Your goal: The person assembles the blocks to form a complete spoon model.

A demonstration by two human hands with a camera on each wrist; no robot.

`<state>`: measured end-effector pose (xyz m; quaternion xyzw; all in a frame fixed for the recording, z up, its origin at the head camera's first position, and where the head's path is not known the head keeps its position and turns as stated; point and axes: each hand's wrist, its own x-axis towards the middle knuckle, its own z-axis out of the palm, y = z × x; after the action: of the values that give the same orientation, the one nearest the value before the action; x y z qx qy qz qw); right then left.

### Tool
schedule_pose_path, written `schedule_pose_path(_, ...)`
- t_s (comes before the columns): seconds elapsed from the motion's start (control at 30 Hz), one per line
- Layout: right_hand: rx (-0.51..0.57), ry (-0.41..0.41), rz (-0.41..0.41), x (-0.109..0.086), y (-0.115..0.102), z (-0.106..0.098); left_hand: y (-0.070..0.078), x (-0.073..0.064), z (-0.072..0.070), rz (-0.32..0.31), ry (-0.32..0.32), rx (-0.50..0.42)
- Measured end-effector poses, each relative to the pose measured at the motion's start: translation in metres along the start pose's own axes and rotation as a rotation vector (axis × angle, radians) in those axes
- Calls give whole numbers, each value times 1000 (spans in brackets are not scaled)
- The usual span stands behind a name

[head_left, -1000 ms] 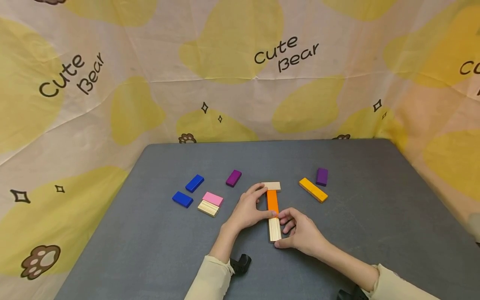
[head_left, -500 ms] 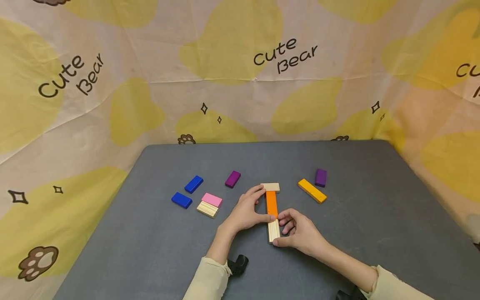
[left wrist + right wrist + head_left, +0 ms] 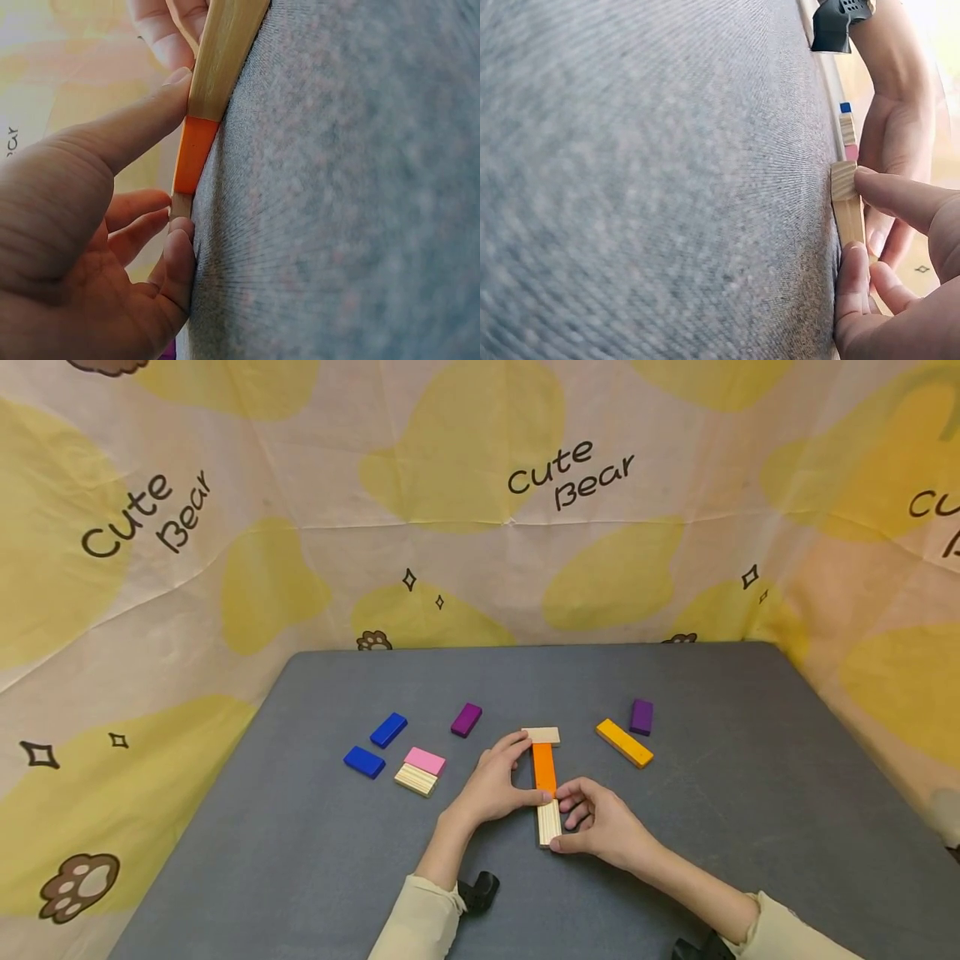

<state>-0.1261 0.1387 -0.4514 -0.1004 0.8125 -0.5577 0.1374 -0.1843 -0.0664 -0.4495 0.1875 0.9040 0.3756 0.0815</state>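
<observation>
A left hand (image 3: 486,787) spreads its fingers along an oblong orange block (image 3: 544,768); beside its thumb, the right hand (image 3: 609,831) pinches a striped pale-wood block (image 3: 548,823) (end grain showing).

Left hand (image 3: 491,785): thumb slid slightly toward near end of orange block (image 3: 543,767) | right hand (image 3: 609,827): thumb edged up the striped block (image 3: 548,823)

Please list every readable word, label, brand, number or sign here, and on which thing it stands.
"Cute Bear": backdrop cloth, left part.
"Cute Bear": same cloth, middle.
"Cu": same cloth, right edge; the rest is cut off.
"ar": same cloth, left wrist view, beginning cut off.
No text can be read on the wooden blocks.
</observation>
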Motion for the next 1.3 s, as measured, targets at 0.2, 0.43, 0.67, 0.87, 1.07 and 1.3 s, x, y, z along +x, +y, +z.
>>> schedule_pose_path(0.2, 36, -5, 18, 0, -2, -2, 0, -1, -1, -6, -2, -6)
schedule_pose_path(0.43, 10, 119, 75, 7, -8, -17, 0, -1, -1, -17, -9, -7)
schedule_pose_path(0.67, -85, 255, 24, 28, 1, -68, -1, 0, 1, -27, -16, 0)
schedule_pose_path(0.87, -131, 344, 15, 43, 22, -115, -1, -1, 2, -7, -28, 24)
schedule_pose_path(1.07, -200, 370, 79, 48, 34, -151, 1, -2, 2, 25, -68, 55)
schedule_pose_path(1.3, -146, 289, 109, 55, 47, -178, 3, -3, 0, 33, -86, 71)
